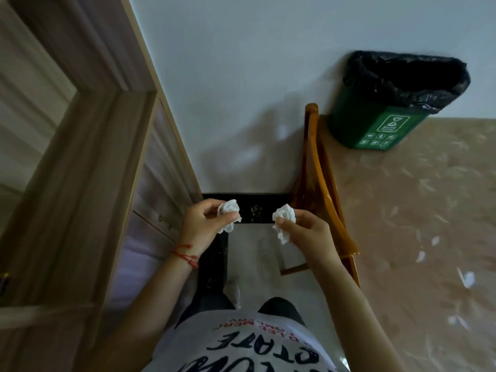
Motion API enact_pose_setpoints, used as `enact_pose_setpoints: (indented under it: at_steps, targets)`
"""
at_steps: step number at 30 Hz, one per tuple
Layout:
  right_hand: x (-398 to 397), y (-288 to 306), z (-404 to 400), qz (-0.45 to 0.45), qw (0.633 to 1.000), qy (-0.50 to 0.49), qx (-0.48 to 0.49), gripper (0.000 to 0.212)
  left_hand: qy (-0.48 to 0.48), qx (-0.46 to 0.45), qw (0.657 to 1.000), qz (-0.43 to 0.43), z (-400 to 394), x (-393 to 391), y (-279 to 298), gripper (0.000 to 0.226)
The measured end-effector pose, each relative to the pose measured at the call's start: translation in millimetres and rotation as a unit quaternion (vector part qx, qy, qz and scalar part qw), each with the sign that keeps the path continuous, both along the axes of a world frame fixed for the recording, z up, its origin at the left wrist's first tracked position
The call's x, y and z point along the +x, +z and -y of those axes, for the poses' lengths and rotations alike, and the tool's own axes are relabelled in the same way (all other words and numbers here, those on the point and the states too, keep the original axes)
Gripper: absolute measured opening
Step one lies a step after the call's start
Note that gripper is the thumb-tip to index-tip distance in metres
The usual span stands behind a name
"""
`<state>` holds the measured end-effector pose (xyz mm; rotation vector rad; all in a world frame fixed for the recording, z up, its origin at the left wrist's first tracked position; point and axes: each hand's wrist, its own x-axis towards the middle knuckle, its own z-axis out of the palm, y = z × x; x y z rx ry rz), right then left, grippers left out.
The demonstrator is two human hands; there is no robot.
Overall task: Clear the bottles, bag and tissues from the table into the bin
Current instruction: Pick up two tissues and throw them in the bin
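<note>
two crumpled tissues (229,214) (284,220), one green bin (375,124), two hands (204,221) (306,232)

At the bottom of the frame, the white shirt (236,345) bore upside-down black lettering, part reading "STATE"; smaller red letters above stayed unclear. At upper right, the green bin (375,124) carried white pictogram signs, wording illegible.

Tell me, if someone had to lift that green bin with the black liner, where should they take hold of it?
Probably by the upper rim of the green bin, one hand on each side wall, coming from above. The body tapers downward, so its smooth walls offer less purchase lower down. The black liner is folded loosely over the rim, so fingers should clamp rim and liner together, not the loose plastic alone.
</note>
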<state>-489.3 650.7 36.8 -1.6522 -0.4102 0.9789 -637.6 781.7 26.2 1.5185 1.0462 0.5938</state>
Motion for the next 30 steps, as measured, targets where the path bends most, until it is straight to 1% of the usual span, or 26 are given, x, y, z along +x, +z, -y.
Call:
enact_pose_setpoints:
  at_steps: [3, 7, 11, 13, 15, 22, 27, 30]
  targets:
    - [10.2, 3.8, -23.2, -0.003, 1.000, -0.011, 0.008, 0.010, -0.013, -0.008, 1.000, 0.002, -25.4, 11.2, 2.9, 0.008]
    - [26.8, 9.1, -50.4, -0.004, 1.000, -0.015, 0.023, 0.015, -0.014, -0.026, 1.000, 0.005, -50.5, 28.2, 4.2, 0.008]
    - [45.3, 12.1, -74.0, 0.002, 0.999, -0.012, 0.030, 0.018, -0.020, -0.017, 1.000, 0.012, -72.5, 49.9, 8.1, 0.006]
    - [57.1, 15.9, -82.9, -0.001, 0.999, -0.016, 0.037, 0.019, -0.020, -0.011, 0.999, 0.023, -82.5, 61.6, 12.4, 0.011]
    - [70.5, 19.5, -87.9, 0.001, 0.999, -0.033, 0.043, 0.020, -0.031, -0.006, 0.999, 0.031, -91.3, 75.0, 16.2, 0.016]
    - [111.2, 24.8, -79.6, -0.001, 0.991, -0.119, 0.061, 0.014, -0.098, 0.009, 0.994, 0.053, -109.7, 133.6, 24.6, 0.021]
    - [135.7, 27.1, -57.6, -0.028, 0.981, -0.184, 0.059, 0.021, -0.164, 0.006, 0.985, 0.059, -103.9, 182.6, 25.4, 0.016]
    - [150.4, 25.3, -43.1, -0.030, 0.972, -0.228, 0.053, 0.019, -0.210, 0.003, 0.976, 0.055, -97.1, 211.9, 25.3, 0.015]
